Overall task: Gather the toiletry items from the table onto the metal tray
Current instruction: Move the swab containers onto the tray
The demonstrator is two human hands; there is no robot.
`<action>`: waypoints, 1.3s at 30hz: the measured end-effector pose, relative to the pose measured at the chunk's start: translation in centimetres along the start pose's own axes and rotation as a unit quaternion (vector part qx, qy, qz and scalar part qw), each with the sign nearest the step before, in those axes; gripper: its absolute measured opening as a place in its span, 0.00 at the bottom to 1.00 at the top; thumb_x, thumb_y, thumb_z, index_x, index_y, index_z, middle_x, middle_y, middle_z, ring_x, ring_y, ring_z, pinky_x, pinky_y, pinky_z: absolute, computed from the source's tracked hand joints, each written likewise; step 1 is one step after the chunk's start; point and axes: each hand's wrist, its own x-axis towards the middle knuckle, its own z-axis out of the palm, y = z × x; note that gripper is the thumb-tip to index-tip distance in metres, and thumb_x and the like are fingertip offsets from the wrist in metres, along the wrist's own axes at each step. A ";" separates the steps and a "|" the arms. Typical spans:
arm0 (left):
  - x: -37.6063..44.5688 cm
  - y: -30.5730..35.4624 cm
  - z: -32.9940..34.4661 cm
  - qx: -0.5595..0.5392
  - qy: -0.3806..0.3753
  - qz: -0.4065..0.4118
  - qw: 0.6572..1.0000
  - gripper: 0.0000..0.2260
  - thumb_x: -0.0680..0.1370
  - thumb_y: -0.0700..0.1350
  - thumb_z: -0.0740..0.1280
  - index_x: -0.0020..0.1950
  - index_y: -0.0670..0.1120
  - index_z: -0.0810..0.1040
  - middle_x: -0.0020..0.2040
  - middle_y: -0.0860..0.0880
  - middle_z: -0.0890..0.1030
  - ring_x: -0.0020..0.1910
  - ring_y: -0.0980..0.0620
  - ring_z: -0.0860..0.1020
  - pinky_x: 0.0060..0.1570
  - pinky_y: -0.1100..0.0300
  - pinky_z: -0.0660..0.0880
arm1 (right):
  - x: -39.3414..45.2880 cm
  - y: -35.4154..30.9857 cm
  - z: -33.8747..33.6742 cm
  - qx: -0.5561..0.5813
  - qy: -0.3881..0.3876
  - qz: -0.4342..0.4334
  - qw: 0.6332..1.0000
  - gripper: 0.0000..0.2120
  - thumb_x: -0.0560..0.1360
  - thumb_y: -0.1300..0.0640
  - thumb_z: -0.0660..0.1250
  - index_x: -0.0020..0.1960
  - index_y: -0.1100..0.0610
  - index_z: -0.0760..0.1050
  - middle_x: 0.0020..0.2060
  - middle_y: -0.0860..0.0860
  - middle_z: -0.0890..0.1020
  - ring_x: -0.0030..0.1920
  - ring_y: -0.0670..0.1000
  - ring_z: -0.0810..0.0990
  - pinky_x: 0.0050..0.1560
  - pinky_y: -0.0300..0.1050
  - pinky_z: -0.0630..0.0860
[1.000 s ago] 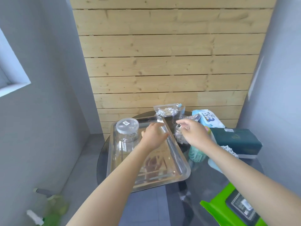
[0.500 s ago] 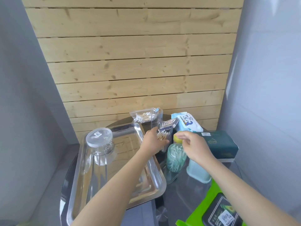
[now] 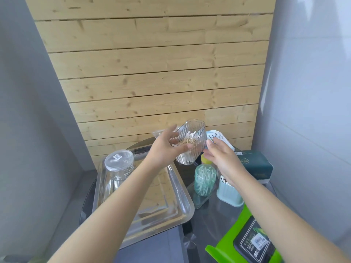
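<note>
My left hand (image 3: 165,147) grips a clear ribbed box of cotton swabs (image 3: 191,145), lifted and tilted above the table's far side, just past the tray's right rim. My right hand (image 3: 220,154) hovers beside the box with fingers apart, holding nothing. The metal tray (image 3: 171,211) lies at the left of the round glass table, with a clear lidded jar (image 3: 117,168) standing in its far left corner. On the table right of the tray stand a green swab jar (image 3: 205,179) and a pale blue swab holder (image 3: 228,194).
A dark green tissue box (image 3: 254,164) sits at the right, a white wipes pack (image 3: 220,137) behind my hands, and a bright green wipes pack (image 3: 247,243) at the near right. A clear bag (image 3: 158,132) lies at the back. A plank wall stands close behind.
My left hand closed on the clear swab box and lifted it off the table, tilting it. My right hand drew back from the yellow-topped item. The view shifted right.
</note>
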 end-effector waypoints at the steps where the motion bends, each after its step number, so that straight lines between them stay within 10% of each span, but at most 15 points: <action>1: -0.4 0.4 -0.2 -0.015 -0.011 -0.001 1.000 0.39 0.71 0.48 0.74 0.77 0.49 0.58 0.71 0.48 0.71 0.66 0.51 0.73 0.61 0.58 0.70 | 0.0 0.0 -0.1 0.054 -0.004 0.014 0.998 0.33 0.76 0.43 0.63 0.75 0.57 0.58 0.69 0.53 0.72 0.59 0.52 0.77 0.71 0.55 0.66; 10: -2.3 2.1 2.2 -0.039 -0.091 0.006 0.995 0.40 0.70 0.49 0.75 0.77 0.49 0.58 0.70 0.50 0.73 0.63 0.53 0.75 0.60 0.58 0.72 | -2.1 0.1 -2.0 0.370 -0.114 0.060 0.920 0.20 0.76 0.46 0.58 0.56 0.61 0.76 0.48 0.57 0.83 0.49 0.55 0.81 0.60 0.52 0.71; 18: -1.6 1.1 4.2 -0.033 -0.111 -0.015 0.993 0.34 0.73 0.52 0.71 0.76 0.51 0.60 0.70 0.50 0.72 0.66 0.53 0.73 0.60 0.59 0.69 | -1.1 0.9 -4.7 0.326 0.010 0.044 0.944 0.34 0.67 0.44 0.69 0.69 0.57 0.67 0.63 0.60 0.78 0.60 0.59 0.79 0.47 0.53 0.80; 24: -0.9 -1.7 6.3 0.153 -0.156 -0.046 0.975 0.37 0.72 0.54 0.72 0.76 0.49 0.60 0.73 0.49 0.68 0.72 0.47 0.67 0.62 0.60 0.64 | -0.7 1.1 -6.9 0.247 0.109 0.011 0.963 0.18 0.74 0.47 0.66 0.61 0.52 0.70 0.60 0.53 0.80 0.59 0.55 0.79 0.53 0.55 0.77; 31: -0.3 -3.3 7.4 0.181 -0.129 -0.054 0.974 0.32 0.69 0.55 0.75 0.70 0.48 0.71 0.68 0.48 0.74 0.68 0.49 0.71 0.63 0.57 0.68 | -0.6 1.9 -6.5 0.237 0.103 0.042 0.965 0.35 0.63 0.40 0.69 0.65 0.54 0.69 0.62 0.54 0.79 0.60 0.56 0.79 0.53 0.56 0.78; 39: 0.5 -2.8 4.4 0.127 -0.062 -0.061 0.988 0.29 0.70 0.53 0.74 0.69 0.48 0.72 0.66 0.48 0.76 0.58 0.53 0.74 0.57 0.60 0.70 | 0.1 2.4 -6.4 0.267 0.085 0.077 0.957 0.26 0.74 0.43 0.65 0.67 0.56 0.69 0.62 0.56 0.79 0.55 0.55 0.81 0.36 0.44 0.78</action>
